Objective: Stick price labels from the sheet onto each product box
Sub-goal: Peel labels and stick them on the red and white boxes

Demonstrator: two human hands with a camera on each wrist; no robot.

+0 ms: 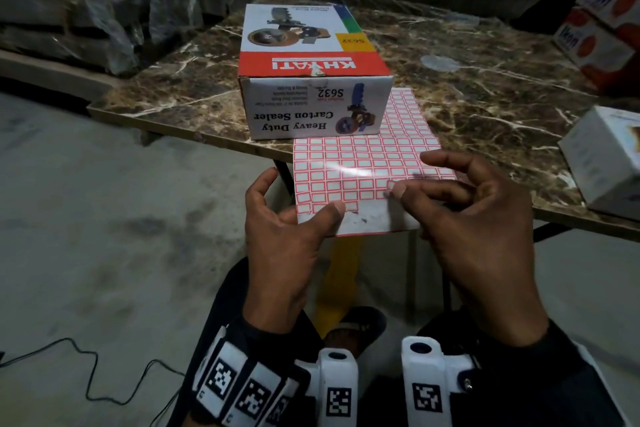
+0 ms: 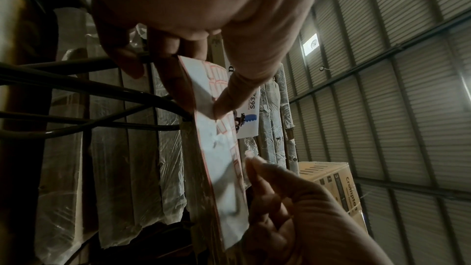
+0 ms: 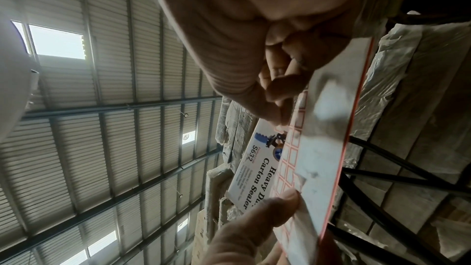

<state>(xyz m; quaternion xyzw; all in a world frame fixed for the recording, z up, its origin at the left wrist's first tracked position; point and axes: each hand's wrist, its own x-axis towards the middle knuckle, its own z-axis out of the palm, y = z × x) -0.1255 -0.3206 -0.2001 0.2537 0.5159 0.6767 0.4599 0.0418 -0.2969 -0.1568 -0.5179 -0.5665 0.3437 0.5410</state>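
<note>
A sheet of red-bordered price labels [image 1: 367,163] lies on the marble table [image 1: 485,107] and overhangs its front edge. My left hand [image 1: 332,215] pinches the sheet's bare near-left corner, thumb [image 2: 224,106] on top and fingers underneath. My right hand [image 1: 398,189] pinches the edge of one label in a near row; its fingertips [image 3: 280,112] meet on the sheet [image 3: 323,148]. The white and red "Heavy Duty Carton Sealer" box [image 1: 311,73] stands on the sheet's far end, just beyond both hands. The same box [image 3: 254,168] shows past the sheet in the right wrist view.
A white box [image 1: 602,163] sits at the table's right edge. Two stacked orange and white boxes [image 1: 602,35] stand at the far right. Plastic-wrapped stacks [image 1: 86,10] fill the back left. A black cable [image 1: 86,374] runs over the concrete floor.
</note>
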